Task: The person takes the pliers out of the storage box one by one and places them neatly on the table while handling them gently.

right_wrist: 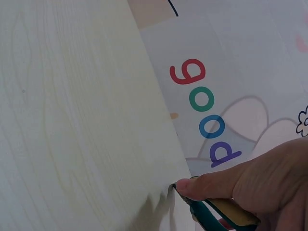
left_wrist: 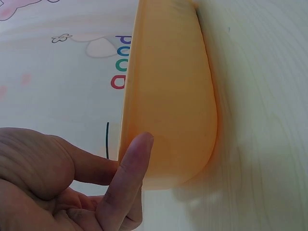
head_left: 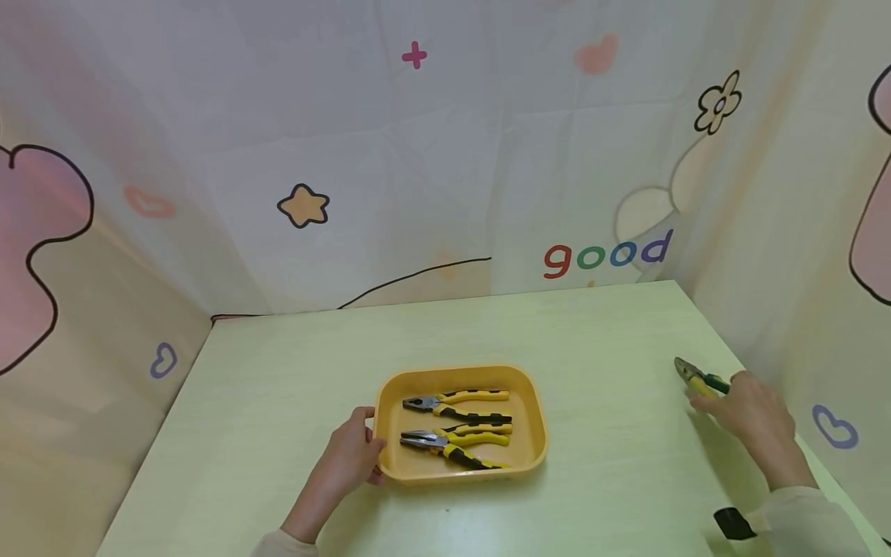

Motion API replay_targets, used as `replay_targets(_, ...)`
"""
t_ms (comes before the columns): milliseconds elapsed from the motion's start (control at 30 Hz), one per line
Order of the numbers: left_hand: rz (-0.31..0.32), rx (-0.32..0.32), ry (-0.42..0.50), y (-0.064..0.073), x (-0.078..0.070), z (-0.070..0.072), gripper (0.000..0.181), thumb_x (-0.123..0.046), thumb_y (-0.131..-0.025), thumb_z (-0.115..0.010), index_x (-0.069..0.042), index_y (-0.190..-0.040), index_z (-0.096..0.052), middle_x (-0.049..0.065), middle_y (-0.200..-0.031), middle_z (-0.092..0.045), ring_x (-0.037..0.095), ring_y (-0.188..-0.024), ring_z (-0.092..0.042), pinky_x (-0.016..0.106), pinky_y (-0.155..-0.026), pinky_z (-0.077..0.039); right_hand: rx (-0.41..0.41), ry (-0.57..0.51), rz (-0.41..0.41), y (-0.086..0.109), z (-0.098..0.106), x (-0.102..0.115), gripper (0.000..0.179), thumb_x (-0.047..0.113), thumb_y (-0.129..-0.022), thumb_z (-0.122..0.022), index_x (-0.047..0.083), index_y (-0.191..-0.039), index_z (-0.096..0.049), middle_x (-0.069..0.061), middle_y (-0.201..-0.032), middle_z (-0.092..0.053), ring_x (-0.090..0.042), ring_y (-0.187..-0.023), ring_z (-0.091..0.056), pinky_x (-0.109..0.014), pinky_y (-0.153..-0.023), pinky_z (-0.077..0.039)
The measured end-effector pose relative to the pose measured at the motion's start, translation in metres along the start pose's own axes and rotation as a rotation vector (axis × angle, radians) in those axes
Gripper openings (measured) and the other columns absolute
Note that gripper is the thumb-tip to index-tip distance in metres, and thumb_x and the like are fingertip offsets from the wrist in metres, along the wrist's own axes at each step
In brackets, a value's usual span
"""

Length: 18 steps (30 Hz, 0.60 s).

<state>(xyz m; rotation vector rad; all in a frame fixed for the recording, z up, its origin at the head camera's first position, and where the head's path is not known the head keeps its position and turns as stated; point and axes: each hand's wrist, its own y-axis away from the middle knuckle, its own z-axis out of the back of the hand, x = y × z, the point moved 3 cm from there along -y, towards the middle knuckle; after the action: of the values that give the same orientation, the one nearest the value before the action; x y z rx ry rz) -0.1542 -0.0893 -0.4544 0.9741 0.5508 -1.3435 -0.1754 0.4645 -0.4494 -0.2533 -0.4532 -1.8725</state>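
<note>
A yellow plastic tray (head_left: 540, 433) sits on the table, and my left hand (head_left: 346, 455) grips its left end. In the left wrist view, thumb and fingers pinch the wall of the tray (left_wrist: 175, 91) near its corner. Two pairs of yellow-and-black pliers lie inside: combination pliers (head_left: 422, 403) at the back and long-nose pliers (head_left: 455, 453) in front. Over at the table's right side, my right hand (head_left: 755, 414) holds green-and-yellow pliers (head_left: 689, 370), jaws pointing away to the back left. Its fingers wrap the handles (right_wrist: 204, 216) in the right wrist view, and the palm hides part of them.
The pale green, wood-grained table (head_left: 292, 371) runs back to a printed curtain (head_left: 445, 155) with the word "good" on it. Curtain cloth also stands along the left and right table edges. A black strap (head_left: 734, 524) shows by the right sleeve.
</note>
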Motion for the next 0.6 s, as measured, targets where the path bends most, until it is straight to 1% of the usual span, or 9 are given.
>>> replay_targets(133,-0.002,-0.003,-0.006,0.0005,-0.0002,0.0005,0.053,0.005,-0.099,-0.058,0.012,-0.147,-0.036,0.017,-0.093,-0.057,0.017,-0.052,-0.063,0.034,-0.05,-0.061,0.003,-0.015,0.018,0.001,-0.0017,-0.0024,0.067,0.045,-0.09,-0.072,-0.017,-0.102,-0.047,-0.027,-0.084,-0.052,-0.038,-0.073,-0.051,-0.042,-0.054,-0.045)
replay_targets(267,-0.01,0.0,0.003,0.0017,-0.0009,0.0013,0.053,0.006,-0.1,-0.058,0.012,-0.147,-0.036,0.017,-0.093,-0.057,0.018,-0.052,-0.063,0.036,-0.05,-0.062,0.014,0.007,0.044,0.0011,-0.0045,-0.0039,0.063,0.045,-0.093,-0.069,-0.015,-0.096,-0.05,-0.023,-0.08,-0.052,-0.036,-0.072,-0.051,-0.038,-0.053,-0.043)
replay_targets(433,-0.012,0.007,0.023,0.0021,-0.0009,0.0012,0.053,0.007,-0.1,-0.057,0.013,-0.147,-0.034,0.018,-0.093,-0.058,0.018,-0.051,-0.064,0.039,-0.051,-0.063,0.032,0.033,0.061,-0.0001,-0.007,-0.0058,0.065,0.045,-0.096,-0.065,-0.018,-0.097,-0.051,-0.023,-0.08,-0.053,-0.037,-0.073,-0.052,-0.038,-0.055,-0.044)
replay_targets(600,-0.011,0.007,0.022,0.0015,-0.0011,0.0014,0.053,0.006,-0.1,-0.056,0.013,-0.147,-0.034,0.018,-0.092,-0.058,0.018,-0.051,-0.064,0.038,-0.051,-0.062,0.063,0.036,0.044,-0.0003,-0.0087,-0.0066,0.064,0.045,-0.097,-0.062,-0.018,-0.098,-0.052,-0.023,-0.081,-0.052,-0.037,-0.075,-0.052,-0.039,-0.056,-0.046)
